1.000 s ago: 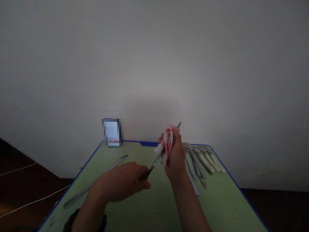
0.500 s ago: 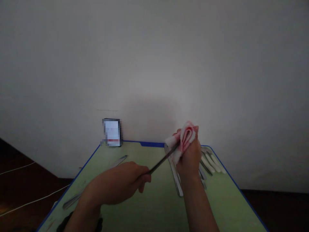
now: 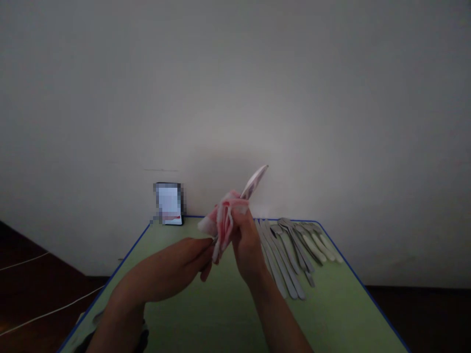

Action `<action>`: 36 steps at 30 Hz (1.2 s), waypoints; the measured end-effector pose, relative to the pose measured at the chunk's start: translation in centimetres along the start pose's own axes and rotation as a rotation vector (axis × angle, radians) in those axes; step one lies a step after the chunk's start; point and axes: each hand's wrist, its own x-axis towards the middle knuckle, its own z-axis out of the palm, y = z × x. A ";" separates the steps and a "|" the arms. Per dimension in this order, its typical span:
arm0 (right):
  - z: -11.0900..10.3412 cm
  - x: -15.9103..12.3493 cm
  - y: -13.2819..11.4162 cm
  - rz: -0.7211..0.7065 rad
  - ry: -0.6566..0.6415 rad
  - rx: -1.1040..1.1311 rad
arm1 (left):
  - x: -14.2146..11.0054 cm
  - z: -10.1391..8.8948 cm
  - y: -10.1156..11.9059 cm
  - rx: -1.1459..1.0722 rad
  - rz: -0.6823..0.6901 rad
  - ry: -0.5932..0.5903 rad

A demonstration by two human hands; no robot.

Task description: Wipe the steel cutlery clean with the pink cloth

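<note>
My left hand (image 3: pixel 195 255) is closed around the handle end of a metal table knife (image 3: pixel 254 182), most of whose handle is hidden. The knife slants up and to the right, its pale, shiny blade showing beyond the cloth. A pink-and-white cloth (image 3: pixel 225 218) is folded around the knife's middle. My right hand (image 3: pixel 246 240) grips this cloth from the right side, with its fingers partly hidden behind it. Both hands are close together above the green table.
Several metal knives, spoons and forks (image 3: pixel 285 260) lie side by side at the right of the green table (image 3: pixel 206 318). Some pieces with white handles (image 3: pixel 324 247) lie farthest right. A phone-like screen (image 3: pixel 169 203) stands at the back left, against the wall (image 3: pixel 235 98).
My right hand and the cloth have slid left and down along the knife, close to my left hand. The blade now shows above the cloth. My left hand has shifted slightly left.
</note>
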 end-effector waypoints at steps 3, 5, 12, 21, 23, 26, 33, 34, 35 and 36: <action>-0.8 0.2 -1.2 -0.003 -0.054 -0.157 | 0.2 0.1 0.4 0.004 -0.003 0.006; -1.2 0.5 -1.8 -0.021 -0.025 -0.215 | 0.4 0.3 0.7 0.045 -0.033 0.013; -2.8 1.8 -4.1 -0.162 0.335 0.124 | -0.1 0.2 0.4 0.075 -0.018 -0.020; -2.6 2.1 -4.9 -0.175 0.526 0.295 | 0.0 -0.7 0.7 -0.112 0.180 -0.056; -2.0 1.8 -4.3 -0.118 0.437 0.241 | 0.3 -0.8 1.1 -0.142 0.166 -0.029; -1.3 1.1 -3.5 -0.024 0.243 0.117 | 0.4 -0.7 1.5 -0.122 0.138 0.029; -1.0 0.4 -2.9 0.090 0.076 -0.069 | 0.3 -0.3 1.3 -0.013 0.099 0.087; -1.1 0.5 -2.9 0.078 0.091 -0.023 | 0.3 -0.3 1.3 0.001 0.092 0.082; -1.3 0.8 -3.0 0.057 0.120 0.038 | 0.3 -0.3 1.2 0.012 0.085 0.069; -1.5 1.0 -3.1 0.035 0.161 0.104 | 0.3 -0.3 1.2 0.022 0.079 0.055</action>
